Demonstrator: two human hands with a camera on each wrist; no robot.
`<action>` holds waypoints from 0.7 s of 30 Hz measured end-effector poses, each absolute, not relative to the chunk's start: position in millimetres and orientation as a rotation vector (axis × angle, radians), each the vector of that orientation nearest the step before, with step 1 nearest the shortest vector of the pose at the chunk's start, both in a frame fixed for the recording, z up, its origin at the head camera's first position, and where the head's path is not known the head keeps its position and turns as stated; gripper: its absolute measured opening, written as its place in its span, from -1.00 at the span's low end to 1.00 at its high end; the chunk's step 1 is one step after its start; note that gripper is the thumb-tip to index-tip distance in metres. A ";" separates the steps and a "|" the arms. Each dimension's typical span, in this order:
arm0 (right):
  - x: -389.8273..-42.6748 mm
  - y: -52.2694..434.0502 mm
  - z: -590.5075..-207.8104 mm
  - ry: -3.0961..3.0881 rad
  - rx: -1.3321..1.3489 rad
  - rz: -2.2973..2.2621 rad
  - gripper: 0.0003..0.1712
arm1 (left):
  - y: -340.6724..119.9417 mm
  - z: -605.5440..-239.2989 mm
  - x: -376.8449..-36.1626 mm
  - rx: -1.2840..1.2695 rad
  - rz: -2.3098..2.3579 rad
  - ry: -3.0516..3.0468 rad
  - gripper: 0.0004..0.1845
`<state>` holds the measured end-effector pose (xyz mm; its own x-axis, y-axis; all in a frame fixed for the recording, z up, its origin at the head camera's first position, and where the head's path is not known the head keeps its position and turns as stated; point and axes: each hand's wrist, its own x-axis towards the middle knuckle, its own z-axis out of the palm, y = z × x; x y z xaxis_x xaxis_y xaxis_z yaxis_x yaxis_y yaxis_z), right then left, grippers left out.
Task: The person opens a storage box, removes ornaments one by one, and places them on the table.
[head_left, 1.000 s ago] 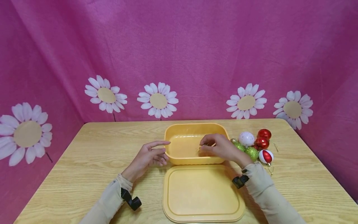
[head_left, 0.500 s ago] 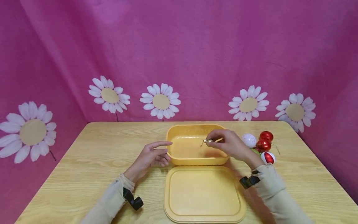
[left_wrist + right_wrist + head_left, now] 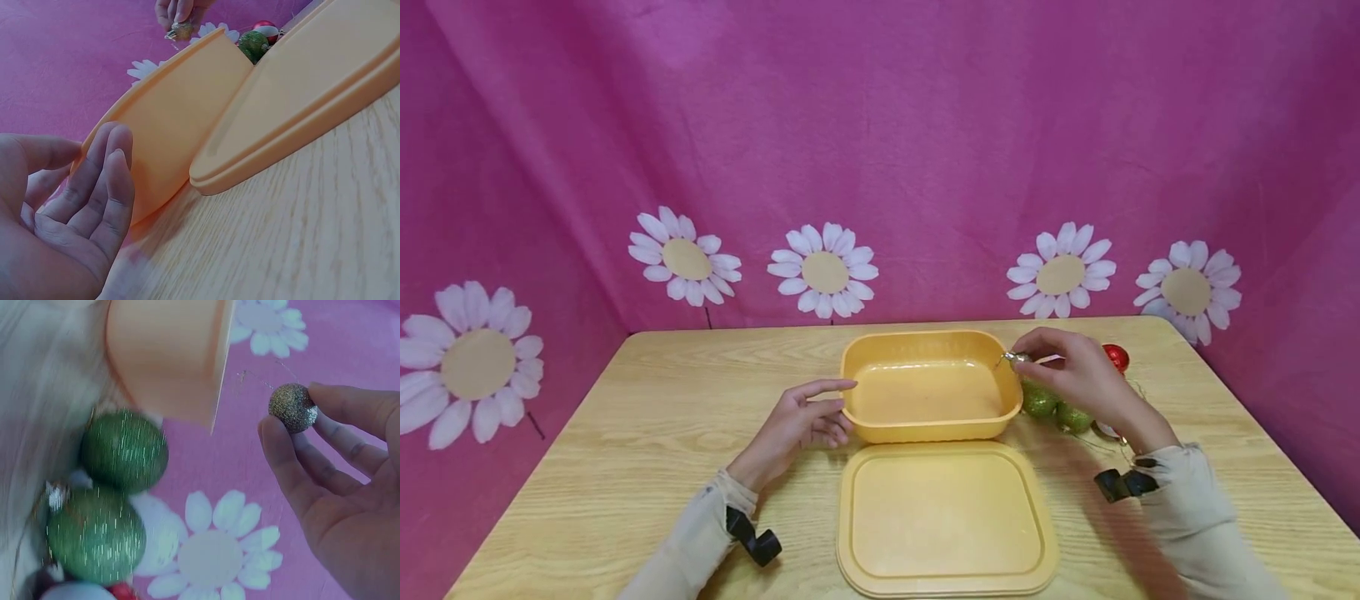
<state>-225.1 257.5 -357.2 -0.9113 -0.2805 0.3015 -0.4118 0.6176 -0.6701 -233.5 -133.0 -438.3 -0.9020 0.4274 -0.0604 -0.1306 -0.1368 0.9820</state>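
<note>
Gold glitter ball (image 3: 292,407) between right fingertips (image 3: 275,434)

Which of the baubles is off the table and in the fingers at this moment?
The small gold glitter bauble, pinched in the right hand above the tub's right rim. The green glitter baubles and the red one lie on the table.

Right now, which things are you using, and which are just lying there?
In use:
right hand, pinching a glitter ball
left hand, by the tub

Lying about:
lid
green balls
red ball
table
</note>
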 end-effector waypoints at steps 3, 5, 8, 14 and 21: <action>-223.5 267.0 -352.9 -2.660 0.543 1.112 -0.80 | -132.8 -439.1 -234.2 0.327 2.104 1.757 -0.53; -222.4 272.5 -350.6 -2.651 0.516 1.090 -0.81 | -132.3 -438.9 -234.5 0.325 2.108 1.750 -0.53; -221.0 280.0 -348.0 -2.646 0.468 1.065 -0.80 | -131.7 -438.4 -234.2 0.326 2.115 1.745 -0.53; -222.1 296.9 -348.2 -2.665 0.362 0.972 -0.75 | -132.0 -438.0 -231.9 0.342 2.113 1.740 -0.52; -229.8 318.2 -359.9 -2.653 0.304 0.928 -0.76 | -134.3 -438.8 -231.7 0.363 2.116 1.740 -0.50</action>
